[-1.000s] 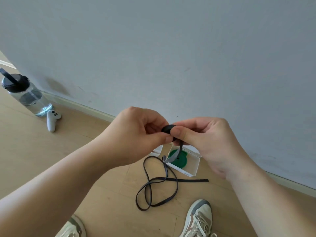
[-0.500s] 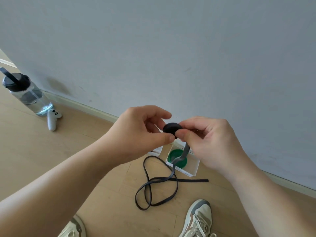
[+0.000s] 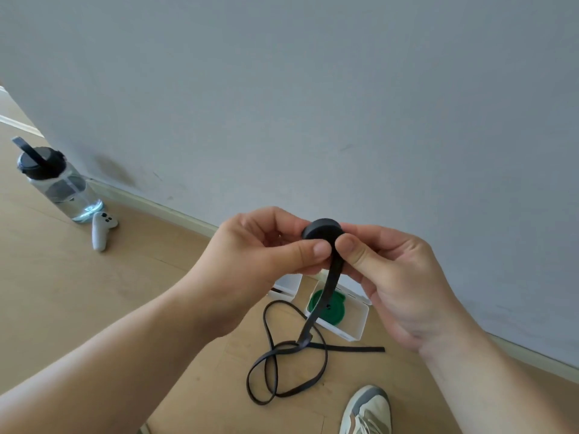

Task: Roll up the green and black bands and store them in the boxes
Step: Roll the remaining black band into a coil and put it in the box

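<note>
Both hands hold a small rolled coil of the black band [image 3: 321, 229] in the air. My left hand [image 3: 260, 264] pinches it from the left and my right hand [image 3: 388, 277] pinches it from the right, thumbs nearly touching. The loose tail of the band hangs down and lies in loops on the wooden floor. Below the hands, a white box [image 3: 358, 324] holds the rolled green band [image 3: 329, 308]. A second white box [image 3: 286, 288] stands just left of it, mostly hidden by my left hand.
A clear water bottle [image 3: 59, 186] with a black lid stands by the wall at the left, with a white controller [image 3: 101, 228] lying beside it. A sneaker [image 3: 366, 411] shows at the bottom right. The grey wall runs close behind the boxes.
The black coil has grown thicker as more band wound onto it, and the hanging tail has shortened. Both hands have shifted slightly upward.
</note>
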Available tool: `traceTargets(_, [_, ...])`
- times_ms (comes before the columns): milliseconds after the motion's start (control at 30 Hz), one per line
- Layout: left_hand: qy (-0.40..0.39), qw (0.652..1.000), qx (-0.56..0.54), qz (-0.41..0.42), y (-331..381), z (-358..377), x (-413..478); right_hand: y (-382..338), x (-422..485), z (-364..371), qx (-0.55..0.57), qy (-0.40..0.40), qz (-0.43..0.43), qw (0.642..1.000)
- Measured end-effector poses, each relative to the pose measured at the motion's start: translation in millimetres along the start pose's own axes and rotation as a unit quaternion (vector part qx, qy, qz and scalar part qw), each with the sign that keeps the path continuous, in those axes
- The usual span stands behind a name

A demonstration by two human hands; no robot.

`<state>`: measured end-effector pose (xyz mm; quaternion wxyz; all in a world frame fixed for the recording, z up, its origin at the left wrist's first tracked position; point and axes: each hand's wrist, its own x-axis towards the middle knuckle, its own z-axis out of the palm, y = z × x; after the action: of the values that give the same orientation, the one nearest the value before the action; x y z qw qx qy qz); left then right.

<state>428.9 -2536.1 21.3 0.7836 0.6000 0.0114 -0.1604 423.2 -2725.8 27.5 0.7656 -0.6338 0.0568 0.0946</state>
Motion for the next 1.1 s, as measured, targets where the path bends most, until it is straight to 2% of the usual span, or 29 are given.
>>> traceTargets(67, [-0.012,0.996,-0.092,-0.014,-3.1,4.1,-0.4,0.3,0.5,0.1,-0.002,-0.001,-0.009,1.000])
traceTargets(133, [-0.019,0.995,-0.091,-0.032,-5.2,4.8,1.2,0.6,-0.8,-1.4,-0.062,0.007,-0.025,0.998])
traceTargets(167, [-0.012,0.999,-0.021,-0.035,-5.9,3.7,2.6,0.8,-1.4,-3.4,-0.131,0.019,-0.038,0.990])
traceTargets(200, [0.006,0.995,0.096,-0.030,-5.9,1.1,4.4,1.9,-1.4,-6.2,-0.215,0.028,-0.053,0.975])
traceTargets(267, [0.040,0.945,0.324,0.013,-5.2,-4.9,7.1,5.5,-0.9,-8.7,-0.371,0.029,-0.090,0.924])
traceTargets(333, [0.004,0.895,0.435,0.102,-8.3,-7.3,6.8,12.0,-0.1,-4.6,-0.472,-0.009,-0.138,0.871])
traceTargets(400, [-0.044,0.848,0.501,0.170,-13.5,-4.6,4.0,16.6,-2.1,1.2,-0.507,-0.036,-0.143,0.849])
traceTargets(433, [-0.041,0.848,0.501,0.167,-13.2,-4.5,3.1,14.6,-2.5,0.8,-0.486,-0.024,-0.114,0.866])
traceTargets(500, [0.003,0.901,0.423,0.093,-5.8,-6.5,3.7,6.9,-1.3,-5.2,-0.364,0.018,-0.028,0.931])
traceTargets(567, [0.021,0.949,0.314,0.024,1.1,-7.2,3.1,1.7,-1.9,-10.8,-0.248,0.012,0.004,0.969])
traceTargets(633, [-0.002,0.981,0.196,-0.015,2.9,-5.6,1.9,-0.7,-4.0,-9.5,-0.173,-0.006,-0.004,0.985])
traceTargets(700, [-0.013,0.996,0.081,-0.029,0.7,-2.7,0.0,-1.3,-4.2,-6.9,-0.127,-0.012,-0.016,0.992])
traceTargets(833, [-0.020,0.995,-0.090,-0.031,-1.5,1.8,2.5,0.4,-2.0,-8.0,-0.098,0.001,-0.033,0.995])
traceTargets(967, [-0.025,0.997,-0.044,-0.050,-1.3,1.8,3.7,3.2,-3.3,-10.0,-0.177,0.000,-0.064,0.982])
traceTargets(1033, [-0.009,0.993,0.106,-0.054,0.5,0.1,4.3,5.7,-2.4,-14.5,-0.300,-0.002,-0.080,0.950])
traceTargets(1100, [0.020,0.946,0.323,-0.015,-2.8,-3.0,4.0,9.4,-1.6,-12.7,-0.434,-0.015,-0.117,0.893])
